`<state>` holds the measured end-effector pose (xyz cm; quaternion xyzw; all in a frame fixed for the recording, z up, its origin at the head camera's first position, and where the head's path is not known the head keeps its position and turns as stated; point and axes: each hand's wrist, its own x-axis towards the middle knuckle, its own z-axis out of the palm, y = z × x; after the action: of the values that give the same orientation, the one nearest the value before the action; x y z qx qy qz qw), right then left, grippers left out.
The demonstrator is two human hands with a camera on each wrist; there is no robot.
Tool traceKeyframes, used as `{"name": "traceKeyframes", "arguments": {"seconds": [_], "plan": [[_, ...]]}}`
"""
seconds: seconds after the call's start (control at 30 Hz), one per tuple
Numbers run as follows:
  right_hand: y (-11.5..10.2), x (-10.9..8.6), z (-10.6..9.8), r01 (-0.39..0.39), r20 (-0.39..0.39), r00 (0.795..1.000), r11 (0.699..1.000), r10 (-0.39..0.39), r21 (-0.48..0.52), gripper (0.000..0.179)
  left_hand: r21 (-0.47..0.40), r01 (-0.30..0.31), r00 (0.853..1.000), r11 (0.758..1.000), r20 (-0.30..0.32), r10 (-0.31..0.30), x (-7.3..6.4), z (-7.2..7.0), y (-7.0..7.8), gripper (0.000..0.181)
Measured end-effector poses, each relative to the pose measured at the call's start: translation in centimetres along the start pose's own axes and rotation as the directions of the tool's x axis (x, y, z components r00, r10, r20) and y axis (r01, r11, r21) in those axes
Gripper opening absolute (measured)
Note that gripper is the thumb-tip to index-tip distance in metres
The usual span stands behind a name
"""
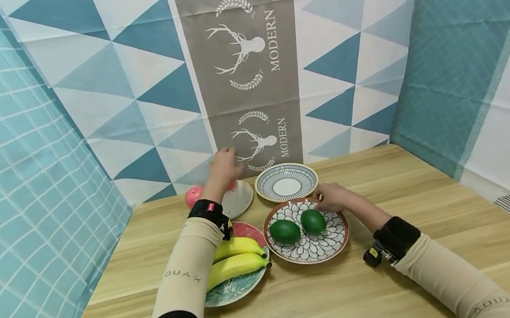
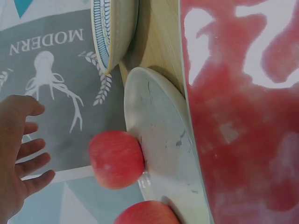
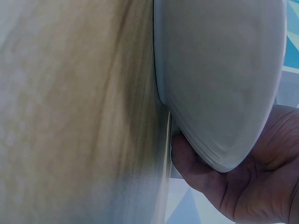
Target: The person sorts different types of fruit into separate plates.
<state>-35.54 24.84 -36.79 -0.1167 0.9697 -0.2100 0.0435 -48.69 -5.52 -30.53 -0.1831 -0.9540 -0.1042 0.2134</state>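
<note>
My left hand (image 1: 226, 169) is raised over the back white plate (image 1: 240, 198), its fingers spread and holding nothing in the left wrist view. Beneath it, a red apple (image 2: 117, 158) sits at that plate's edge, with another apple (image 2: 148, 215) beside it. My right hand (image 1: 333, 197) grips the back right rim of a brown-rimmed, petal-patterned plate (image 1: 308, 254). In the right wrist view the thumb lies under the pale underside (image 3: 219, 70); the other fingers are mostly hidden. Two smooth, dark green oval fruits (image 1: 285, 231) rest on this plate.
Two bananas (image 1: 235, 266) lie on a red and green plate (image 1: 248, 291) at the left, partly behind my left forearm. A blue-striped plate (image 1: 286, 183) stands at the back, close behind the brown-rimmed one. Patterned cloth (image 1: 153, 86) walls the wooden table (image 1: 323, 306).
</note>
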Motion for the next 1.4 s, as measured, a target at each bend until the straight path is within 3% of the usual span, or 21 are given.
{"name": "traceKeyframes", "arguments": {"seconds": [0.17,0.37,0.63,1.13,1.27,1.4], "plan": [[0.1,0.0,-0.1,-0.010,-0.003,1.000,1.000,0.010,0.003,0.014,-0.034,0.022,0.998,0.999,-0.056,-0.023,0.8,1.2,-0.2,0.042],[0.2,0.0,-0.2,-0.024,0.012,1.000,1.000,0.023,0.020,0.014,-0.056,0.048,0.998,0.997,-0.048,-0.051,0.8,2.8,-0.1,0.040],[0.0,0.0,-0.6,-0.029,0.006,1.000,0.999,0.029,0.028,0.013,-0.036,0.053,0.996,0.998,-0.071,-0.056,1.2,3.1,-0.4,0.039],[0.1,0.4,-0.1,-0.034,0.032,0.999,0.999,0.033,0.041,0.013,0.045,0.074,0.988,0.996,-0.142,-0.067,0.0,6.2,-3.1,0.041],[0.1,0.3,-0.2,-0.036,0.037,0.999,0.998,0.034,0.050,0.014,0.049,0.093,0.988,0.994,-0.125,-0.086,-0.1,6.5,-3.2,0.042],[0.2,0.2,-0.4,-0.034,0.036,0.999,0.999,0.033,0.041,0.014,0.059,0.104,0.993,0.993,-0.064,-0.100,-0.3,6.6,-3.2,0.051]]}}
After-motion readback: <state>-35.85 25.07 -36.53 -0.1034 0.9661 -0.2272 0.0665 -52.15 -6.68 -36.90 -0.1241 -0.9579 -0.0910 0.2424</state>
